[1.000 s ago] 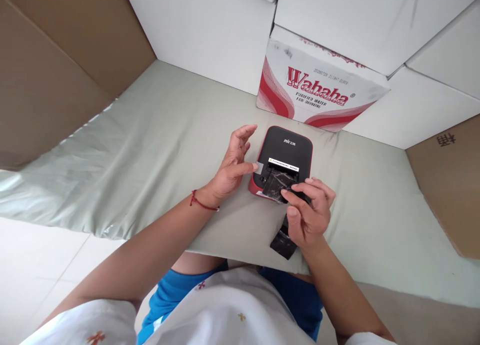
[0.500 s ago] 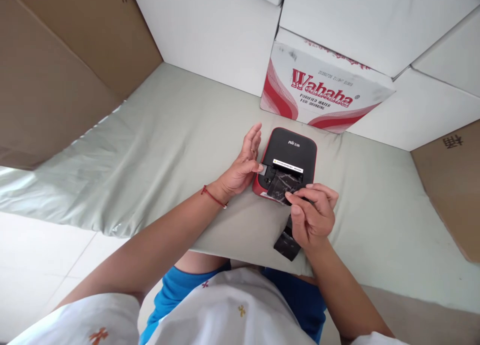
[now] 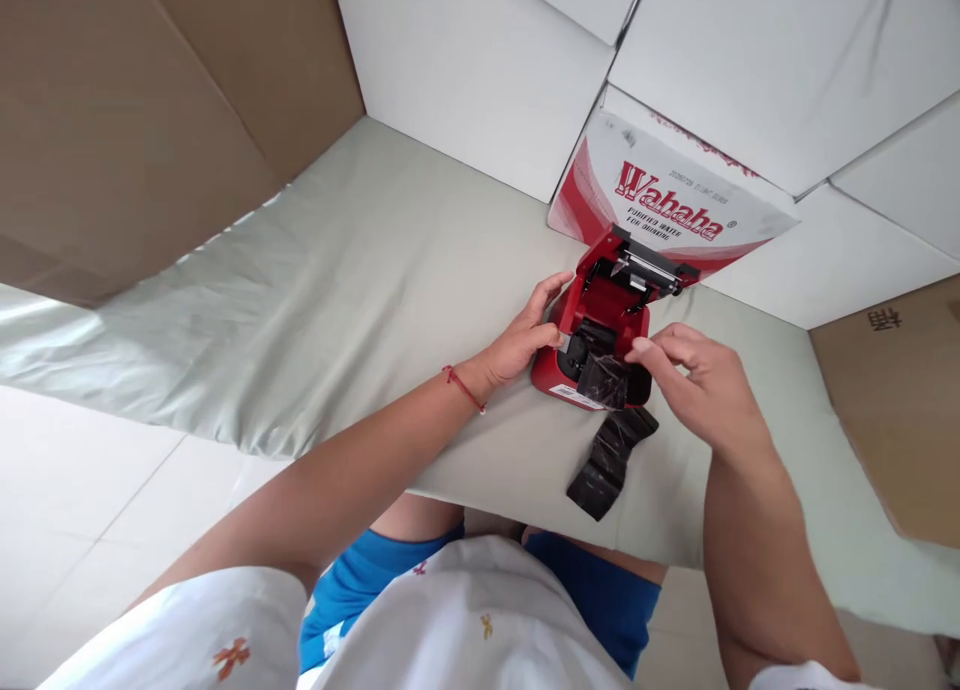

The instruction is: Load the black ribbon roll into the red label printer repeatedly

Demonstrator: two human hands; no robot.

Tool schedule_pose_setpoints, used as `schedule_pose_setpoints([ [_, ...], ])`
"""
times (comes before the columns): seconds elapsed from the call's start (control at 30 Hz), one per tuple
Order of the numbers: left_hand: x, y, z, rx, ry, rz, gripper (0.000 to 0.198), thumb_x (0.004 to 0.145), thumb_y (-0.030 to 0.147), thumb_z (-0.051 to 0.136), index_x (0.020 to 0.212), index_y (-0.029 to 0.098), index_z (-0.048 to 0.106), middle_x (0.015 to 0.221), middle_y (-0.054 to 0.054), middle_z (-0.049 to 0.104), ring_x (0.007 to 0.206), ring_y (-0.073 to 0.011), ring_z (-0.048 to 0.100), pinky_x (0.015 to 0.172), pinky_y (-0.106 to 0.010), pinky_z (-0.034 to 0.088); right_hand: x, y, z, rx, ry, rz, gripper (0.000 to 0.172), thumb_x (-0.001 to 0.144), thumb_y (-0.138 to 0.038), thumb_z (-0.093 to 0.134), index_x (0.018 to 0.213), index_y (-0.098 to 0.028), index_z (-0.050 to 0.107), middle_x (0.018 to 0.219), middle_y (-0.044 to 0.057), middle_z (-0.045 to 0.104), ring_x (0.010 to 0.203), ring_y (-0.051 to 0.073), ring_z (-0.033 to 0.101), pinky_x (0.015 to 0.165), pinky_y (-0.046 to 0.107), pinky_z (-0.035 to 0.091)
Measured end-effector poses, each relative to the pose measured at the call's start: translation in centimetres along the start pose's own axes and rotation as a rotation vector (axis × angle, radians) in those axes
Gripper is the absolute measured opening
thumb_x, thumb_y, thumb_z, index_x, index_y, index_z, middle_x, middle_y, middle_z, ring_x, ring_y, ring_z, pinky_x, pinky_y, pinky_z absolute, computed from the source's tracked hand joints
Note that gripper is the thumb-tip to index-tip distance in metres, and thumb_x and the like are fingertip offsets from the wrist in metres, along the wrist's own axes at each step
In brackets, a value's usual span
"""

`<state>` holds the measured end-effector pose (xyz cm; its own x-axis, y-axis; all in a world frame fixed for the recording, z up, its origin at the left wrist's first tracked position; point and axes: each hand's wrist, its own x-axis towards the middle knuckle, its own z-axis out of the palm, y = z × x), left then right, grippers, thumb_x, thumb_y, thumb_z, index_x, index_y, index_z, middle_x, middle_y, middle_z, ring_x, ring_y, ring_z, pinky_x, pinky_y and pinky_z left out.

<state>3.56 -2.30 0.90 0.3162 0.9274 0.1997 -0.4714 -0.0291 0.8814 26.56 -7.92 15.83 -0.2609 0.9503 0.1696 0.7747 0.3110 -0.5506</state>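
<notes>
A red and black printer (image 3: 551, 375) sits on the cloth-covered surface, its lid (image 3: 652, 265) raised and its red inside showing. My left hand (image 3: 525, 340) grips the printer's left side, with the thumb on a small grey lever. Crumpled black film (image 3: 602, 382) lies over the front opening. A longer black strip (image 3: 606, 460) rests on the cloth in front. At the printer's right edge is my right hand (image 3: 694, 375), thumb and forefinger pinched together beside the film; what they hold, if anything, is too small to tell.
Behind the printer stands a red and white Wahaha carton (image 3: 667, 195), against large white boxes (image 3: 465, 60). Brown cardboard boxes stand at the left (image 3: 150, 120) and right (image 3: 900, 400). The pale green cloth (image 3: 420, 260) is wrinkled and drops off at the near edge.
The printer's lid has swung up from closed. My right hand has moved off the film at the front to the printer's right edge. My left hand remains at the lever. The view has shifted.
</notes>
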Motion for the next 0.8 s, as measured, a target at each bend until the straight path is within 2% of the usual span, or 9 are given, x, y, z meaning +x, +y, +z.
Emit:
schedule_pose_setpoints([
  [0.1, 0.1, 0.2, 0.2, -0.003, 0.002, -0.008, 0.093, 0.071, 0.036, 0.074, 0.161, 0.03, 0.051, 0.18, -0.01, 0.056, 0.18, -0.0421, 0.037, 0.153, -0.065, 0.028, 3.4, -1.1, -0.3, -0.302, -0.163, 0.074, 0.028, 0.11, -0.036, 0.066, 0.112, -0.026, 0.092, 0.115, 0.009, 0.087, 0.096, 0.025, 0.077, 0.089, 0.039, 0.057],
  [0.2, 0.3, 0.2, 0.2, -0.01, 0.011, -0.016, 0.089, 0.072, 0.036, 0.074, 0.158, 0.03, 0.053, 0.177, -0.01, 0.058, 0.177, -0.0421, 0.041, 0.151, -0.066, 0.031, 6.0, -2.5, 0.8, -0.664, -0.43, 0.17, 0.041, 0.111, -0.03, 0.062, 0.143, -0.027, 0.086, 0.137, 0.013, 0.088, 0.117, 0.033, 0.08, 0.091, 0.042, 0.054],
  [0.27, 0.3, 0.2, 0.1, -0.015, 0.013, -0.025, 0.088, 0.072, 0.037, 0.075, 0.157, 0.03, 0.054, 0.176, -0.01, 0.059, 0.177, -0.0418, 0.04, 0.151, -0.065, 0.03, 7.2, -3.1, 1.6, -0.788, -0.566, 0.2, 0.047, 0.11, -0.029, 0.064, 0.153, -0.027, 0.081, 0.139, 0.016, 0.088, 0.121, 0.036, 0.081, 0.086, 0.041, 0.052],
  [0.33, 0.3, 0.2, 0.1, -0.019, 0.011, -0.029, 0.087, 0.072, 0.036, 0.076, 0.156, 0.031, 0.054, 0.176, -0.009, 0.058, 0.177, -0.0413, 0.04, 0.151, -0.065, 0.03, 8.0, -3.5, 2.3, -0.806, -0.612, 0.2, 0.047, 0.106, -0.027, 0.069, 0.151, -0.026, 0.083, 0.135, 0.016, 0.089, 0.119, 0.036, 0.081, 0.082, 0.04, 0.049],
  [0.53, 0.4, 0.4, 0.3, -0.058, 0.023, -0.042, 0.085, 0.072, 0.034, 0.077, 0.154, 0.03, 0.056, 0.17, -0.009, 0.063, 0.174, -0.041, 0.043, 0.149, -0.064, 0.033, 7.9, -3.5, 1.8, -0.749, -0.574, 0.192, 0.032, 0.103, -0.026, 0.073, 0.132, -0.022, 0.085, 0.126, 0.015, 0.09, 0.111, 0.033, 0.082, 0.081, 0.038, 0.052],
  [0.6, 0.4, 0.4, 0.3, -0.068, 0.019, -0.045, 0.084, 0.071, 0.033, 0.078, 0.153, 0.03, 0.057, 0.169, -0.009, 0.065, 0.172, -0.0412, 0.046, 0.148, -0.064, 0.036, 6.2, -3.1, 0.0, -0.62, -0.485, 0.196, 0.032, 0.103, -0.031, 0.073, 0.133, -0.023, 0.081, 0.125, 0.012, 0.089, 0.102, 0.029, 0.082, 0.082, 0.037, 0.057],
  [0.67, 0.4, 0.4, 0.2, -0.073, 0.008, -0.045, 0.084, 0.072, 0.033, 0.077, 0.153, 0.03, 0.058, 0.168, -0.009, 0.066, 0.17, -0.0412, 0.048, 0.146, -0.064, 0.038, 3.6, -2.0, -2.5, -0.342, -0.348, 0.202, 0.034, 0.102, -0.041, 0.075, 0.131, -0.026, 0.079, 0.124, 0.009, 0.089, 0.087, 0.025, 0.079, 0.077, 0.037, 0.06],
  [0.73, 0.4, 0.3, 0.1, -0.072, -0.001, -0.043, 0.083, 0.073, 0.034, 0.076, 0.154, 0.031, 0.058, 0.168, -0.009, 0.066, 0.17, -0.0409, 0.049, 0.146, -0.064, 0.038, 0.6, 0.0, -5.2, -0.138, -0.227, 0.201, 0.043, 0.102, -0.059, 0.074, 0.132, -0.029, 0.079, 0.13, 0.01, 0.088, 0.088, 0.026, 0.079, 0.076, 0.04, 0.063],
  [0.8, 0.5, 0.2, 0.1, -0.069, -0.002, -0.042, 0.084, 0.073, 0.034, 0.076, 0.155, 0.031, 0.057, 0.168, -0.009, 0.066, 0.17, -0.0405, 0.049, 0.146, -0.064, 0.038, -2.3, 2.5, -7.5, -0.102, -0.171, 0.308, 0.052, 0.099, -0.069, 0.076, 0.135, -0.032, 0.08, 0.135, 0.012, 0.088, 0.097, 0.03, 0.083, 0.078, 0.041, 0.065],
])
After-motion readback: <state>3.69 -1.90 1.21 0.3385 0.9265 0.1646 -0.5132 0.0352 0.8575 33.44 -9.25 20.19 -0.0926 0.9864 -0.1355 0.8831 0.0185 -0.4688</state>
